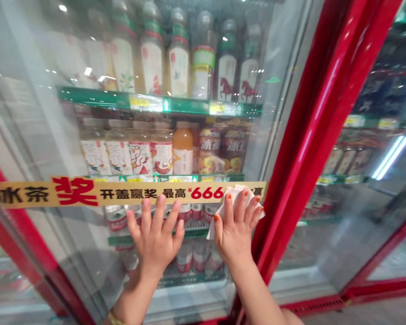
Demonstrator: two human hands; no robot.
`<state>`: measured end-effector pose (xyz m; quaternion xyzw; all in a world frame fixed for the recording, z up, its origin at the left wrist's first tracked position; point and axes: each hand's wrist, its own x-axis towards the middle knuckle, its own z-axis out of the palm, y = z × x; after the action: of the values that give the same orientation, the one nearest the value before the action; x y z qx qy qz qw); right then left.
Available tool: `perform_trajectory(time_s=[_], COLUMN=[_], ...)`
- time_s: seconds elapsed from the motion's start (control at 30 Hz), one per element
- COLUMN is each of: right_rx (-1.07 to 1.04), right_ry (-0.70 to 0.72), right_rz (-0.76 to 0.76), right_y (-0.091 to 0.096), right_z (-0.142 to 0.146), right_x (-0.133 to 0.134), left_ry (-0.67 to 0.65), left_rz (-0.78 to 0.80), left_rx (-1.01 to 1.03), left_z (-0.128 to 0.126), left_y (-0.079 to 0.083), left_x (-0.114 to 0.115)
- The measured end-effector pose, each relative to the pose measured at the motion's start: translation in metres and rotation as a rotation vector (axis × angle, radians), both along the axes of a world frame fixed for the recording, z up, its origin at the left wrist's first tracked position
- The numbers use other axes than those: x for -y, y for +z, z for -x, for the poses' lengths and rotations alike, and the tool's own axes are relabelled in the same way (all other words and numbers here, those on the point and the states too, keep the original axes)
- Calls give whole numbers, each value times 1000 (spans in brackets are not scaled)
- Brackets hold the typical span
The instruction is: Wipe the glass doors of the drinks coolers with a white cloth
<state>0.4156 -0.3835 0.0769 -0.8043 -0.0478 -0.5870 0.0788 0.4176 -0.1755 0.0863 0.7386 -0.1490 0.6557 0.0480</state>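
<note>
The person's two hands lie flat against the glass door [71, 253] of a drinks fridge, side by side and near each other but not touching. The left hand [155, 237] is open with its fingers spread, palm on the bare glass, fingertips just below the yellow banner sticker [88, 192] that runs level across the door. The right hand [237, 225] is also stretched flat, not curled. It pins a white cloth [212, 225] against the glass instead of gripping it, and the cloth shows past the thumb on the left and above the fingertips. The cloth sits at the right end of the banner, so the sticker's long axis runs away to the left of it, over the left hand and on to the door's far edge. The right hand is the one on the cloth. The red door frame [311, 135] rises at a slant just to its right, very close to the little finger. Behind the glass, bottles [182, 149] stand in rows on green-edged shelves [155, 104].
</note>
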Motion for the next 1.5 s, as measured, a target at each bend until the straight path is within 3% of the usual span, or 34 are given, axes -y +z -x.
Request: perform_trajectory(time_s=[0.13,0.2,0.27,0.33,0.4,0.47,0.5,0.57,0.63,0.7,0.8,0.9,0.93,1.0,1.07,1.13,1.23,1.3,1.37,1.43,1.5], right_rx=[-64,-111,-142,-121,-89,-64,-60,-68,-91,-118,-109,-77,-73,-73,-94,-129,-98,-57,-45,-54,-97], right_ry=[-30,-20,15,40,-4,-60,-82,-99,-72,3,70,-5,-40,-92,-88,-14,96,96,41,-31,-77], right_rz=[-31,5,65,89,-17,-166,-221,-244,-158,-27,81,18,-24,-108,-132,-36,119,115,49,-30,-93], right_y=[-72,-95,-84,-49,-13,1,-3,-29,-60,-72,-40,-5,-4,-22,-51,-68,-50,-27,-16,-27,-53], right_z=[16,22,21,12,2,-4,-4,3,14,20,15,4,3,7,15,23,22,15,10,11,18], right_x=[-23,-40,-46,-33,-7,15,20,13,-11,-39,-49,-19,-10,-6,-24,-53,-79,-67,-42,-21,-19], left_ry=[-20,-23,-19,-15,-13,-16,-19,-25,-33,-51,-117,-145,-127,-76,-49,-42,-39,-42,-44,-49,-52], left_rz=[4,14,22,22,12,-1,-5,-4,3,10,12,45,76,126,121,89,71,65,64,67,77], left_rx=[24,33,40,44,45,41,40,37,37,36,6,-18,-25,-43,-50,-24,2,6,10,12,11], left_z=[-1,-2,-3,-3,-2,-1,-1,-1,-2,0,7,16,17,17,12,7,4,4,4,4,4], left_y=[-1,-2,-2,-2,0,1,2,3,3,2,-1,-7,-10,-15,-20,-23,-24,-23,-23,-23,-24], left_x=[0,0,0,-1,-1,-1,0,1,2,1,-8,-25,-31,-40,-45,-47,-48,-49,-49,-48,-47])
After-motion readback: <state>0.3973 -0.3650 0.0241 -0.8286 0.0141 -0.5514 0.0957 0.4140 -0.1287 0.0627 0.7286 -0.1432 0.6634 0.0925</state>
